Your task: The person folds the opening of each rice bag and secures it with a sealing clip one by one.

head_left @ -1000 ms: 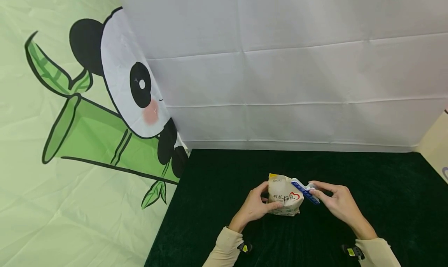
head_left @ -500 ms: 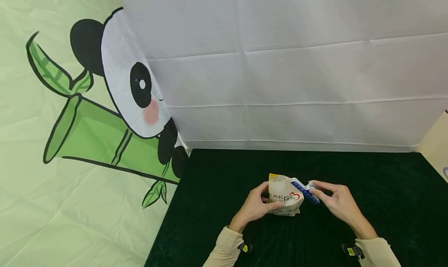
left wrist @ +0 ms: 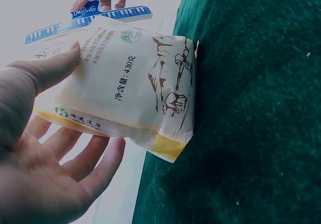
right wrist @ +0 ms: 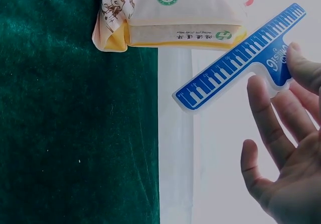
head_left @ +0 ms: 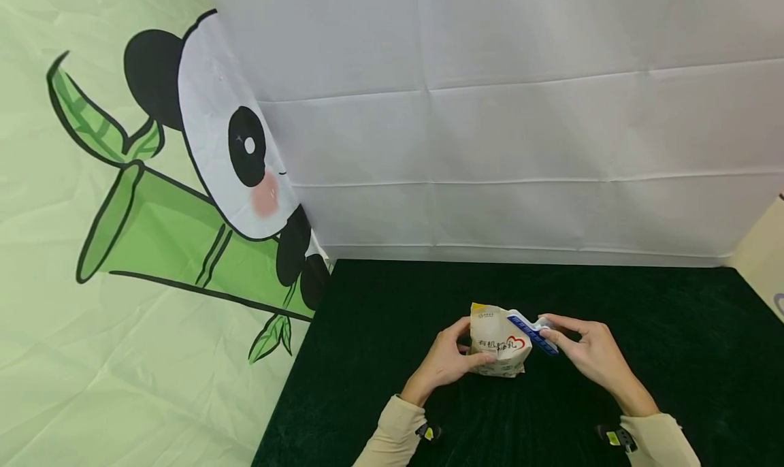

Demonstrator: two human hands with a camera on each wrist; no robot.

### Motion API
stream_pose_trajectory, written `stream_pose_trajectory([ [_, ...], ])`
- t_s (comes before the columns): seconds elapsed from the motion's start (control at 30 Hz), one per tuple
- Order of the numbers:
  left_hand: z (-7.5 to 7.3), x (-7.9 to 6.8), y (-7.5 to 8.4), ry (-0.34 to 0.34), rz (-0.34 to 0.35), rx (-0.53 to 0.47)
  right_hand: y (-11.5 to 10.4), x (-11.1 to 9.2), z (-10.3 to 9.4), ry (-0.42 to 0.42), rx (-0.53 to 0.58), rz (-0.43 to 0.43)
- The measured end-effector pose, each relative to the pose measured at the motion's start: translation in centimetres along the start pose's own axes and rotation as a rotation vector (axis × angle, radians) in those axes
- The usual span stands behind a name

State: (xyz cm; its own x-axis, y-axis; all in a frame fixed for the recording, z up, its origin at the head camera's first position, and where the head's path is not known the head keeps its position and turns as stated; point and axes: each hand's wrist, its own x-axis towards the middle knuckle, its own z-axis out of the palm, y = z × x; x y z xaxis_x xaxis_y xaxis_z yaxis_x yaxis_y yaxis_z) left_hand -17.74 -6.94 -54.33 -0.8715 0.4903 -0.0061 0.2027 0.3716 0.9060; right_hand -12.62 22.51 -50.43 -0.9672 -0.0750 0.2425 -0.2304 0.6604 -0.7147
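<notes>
A cream paper bag (head_left: 497, 325) with printed characters and a red heart stands on the dark green cloth. My left hand (head_left: 446, 359) grips its left side, thumb across the front and fingers at the opposite face, as the left wrist view shows. Between thumb and fingers, my right hand (head_left: 591, 351) pinches the short handle of a blue and white piano-key clip (right wrist: 241, 58). The clip's long bar slants along the bag's upper right edge in the head view. Whether its jaws bite the bag I cannot tell.
The green cloth (head_left: 392, 331) covers the table. Behind it hangs a white sheet (head_left: 520, 133), and a green panda-print sheet (head_left: 153, 358) is at left. A pale panel (head_left: 762, 256) stands at the right edge.
The clip and my right hand have shifted very slightly left and up. My left hand and the bag stay almost still.
</notes>
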Motion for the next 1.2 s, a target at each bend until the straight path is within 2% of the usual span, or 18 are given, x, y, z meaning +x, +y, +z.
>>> stream_pose_trajectory([
  [0.27,0.00,0.05,0.00,0.000,-0.004,-0.001,-0.14,0.16,-0.01,0.007,-0.020,-0.014],
  [0.67,0.19,0.08,0.13,0.017,-0.012,-0.002,-0.27,0.23,-0.02,0.006,0.028,-0.005],
  [0.93,0.45,0.28,0.00,0.024,0.008,-0.013,0.03,0.46,-0.08,0.016,-0.005,-0.017],
  [1.2,0.53,0.52,0.18,0.026,-0.003,-0.024,0.20,0.77,-0.30,0.008,0.000,-0.023],
])
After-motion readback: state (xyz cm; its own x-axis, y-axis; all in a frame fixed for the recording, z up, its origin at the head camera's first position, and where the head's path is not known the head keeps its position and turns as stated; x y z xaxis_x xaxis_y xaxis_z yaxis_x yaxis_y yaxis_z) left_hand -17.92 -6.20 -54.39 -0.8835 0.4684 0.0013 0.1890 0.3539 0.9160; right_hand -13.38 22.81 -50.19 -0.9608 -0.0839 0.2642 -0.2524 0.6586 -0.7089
